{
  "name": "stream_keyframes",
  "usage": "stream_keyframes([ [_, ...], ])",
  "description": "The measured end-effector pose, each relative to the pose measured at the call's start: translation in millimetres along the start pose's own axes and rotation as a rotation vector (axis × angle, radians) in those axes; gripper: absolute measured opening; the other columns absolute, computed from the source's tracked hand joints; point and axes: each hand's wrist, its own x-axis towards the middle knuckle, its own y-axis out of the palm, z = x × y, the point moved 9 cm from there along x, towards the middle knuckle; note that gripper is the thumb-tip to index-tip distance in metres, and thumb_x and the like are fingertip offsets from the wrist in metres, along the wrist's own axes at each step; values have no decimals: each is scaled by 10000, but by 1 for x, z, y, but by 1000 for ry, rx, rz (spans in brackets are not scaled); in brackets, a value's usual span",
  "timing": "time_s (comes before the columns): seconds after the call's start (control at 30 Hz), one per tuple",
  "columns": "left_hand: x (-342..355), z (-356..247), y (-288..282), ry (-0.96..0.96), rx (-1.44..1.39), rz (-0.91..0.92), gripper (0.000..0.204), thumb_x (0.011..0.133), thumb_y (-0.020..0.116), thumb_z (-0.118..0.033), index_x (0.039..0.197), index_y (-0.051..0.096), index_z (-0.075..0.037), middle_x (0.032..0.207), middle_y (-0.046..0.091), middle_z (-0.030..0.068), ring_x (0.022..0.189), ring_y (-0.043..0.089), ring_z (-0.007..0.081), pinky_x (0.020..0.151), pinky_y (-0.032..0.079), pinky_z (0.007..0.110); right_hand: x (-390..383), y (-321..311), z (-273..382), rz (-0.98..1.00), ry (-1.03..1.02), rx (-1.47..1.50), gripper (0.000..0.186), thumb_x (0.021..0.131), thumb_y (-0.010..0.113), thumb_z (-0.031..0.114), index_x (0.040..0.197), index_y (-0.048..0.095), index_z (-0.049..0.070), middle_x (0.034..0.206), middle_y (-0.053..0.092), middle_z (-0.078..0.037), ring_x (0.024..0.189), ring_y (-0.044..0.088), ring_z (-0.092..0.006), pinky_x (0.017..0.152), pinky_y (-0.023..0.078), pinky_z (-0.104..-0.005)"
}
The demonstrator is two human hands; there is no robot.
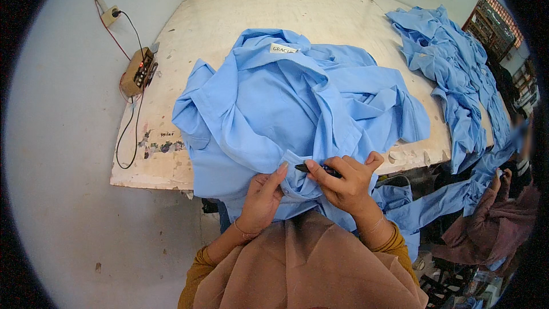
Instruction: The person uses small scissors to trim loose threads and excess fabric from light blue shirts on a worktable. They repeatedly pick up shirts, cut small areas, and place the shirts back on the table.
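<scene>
A light-blue shirt [274, 109] lies spread on the table in front of me, its collar with a white label [283, 48] toward the far side. My left hand [264, 194] pinches the cloth at the shirt's near edge between thumb and fingers. Just to its right, my right hand [346, 182] is closed round a small black tool [301, 167]. The tool's dark tip points left, over the fabric by my left thumb. Fingers cover most of the tool, so its exact kind does not show.
The worn pale table [211, 11] has a chipped near edge. More blue garments [452, 74] lie heaped along its right side. At the left hangs a brown box [137, 71] with cables. Another person [486, 223] handles blue cloth at the lower right.
</scene>
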Motion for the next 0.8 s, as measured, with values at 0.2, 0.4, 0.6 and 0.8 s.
stream_keyframes([
  [0.2, 3, 10, -15, -45, 77, 44, 275, 1008, 541, -176, 1160, 604, 45, 1230, 634, 120, 1147, 602, 213, 1030, 450, 390, -1, 5, -35, 58, 229, 454, 338, 803, 760, 356, 1090, 701, 187, 813, 616, 78, 641, 518, -138, 745, 229, -406],
  [0.4, -4, -3, -10, 66, 399, 45, 267, 976, 568, -132, 1180, 615, 33, 1113, 661, 61, 951, 615, 135, 895, 464, 291, 11, 12, -66, 76, 548, 290, 467, 751, 820, 320, 1122, 620, 118, 664, 537, 19, 706, 380, -144, 779, 274, -326],
  [0.6, -9, -13, -37, -68, 946, 128, 252, 941, 647, -156, 1146, 664, -11, 979, 684, 45, 854, 608, 89, 749, 482, 229, -15, 41, -113, 115, 768, 562, 198, 842, 721, 266, 851, 644, 84, 636, 582, -24, 585, 472, -164, 765, 290, -336],
  [0.8, -12, -95, 13, 95, 1146, 296, 178, 922, 685, -151, 1014, 705, 0, 875, 705, 94, 832, 639, 105, 694, 502, 247, 11, 15, -110, -4, 690, 605, 280, 788, 785, 246, 956, 624, 91, 658, 567, 10, 619, 492, -130, 776, 295, -320],
])
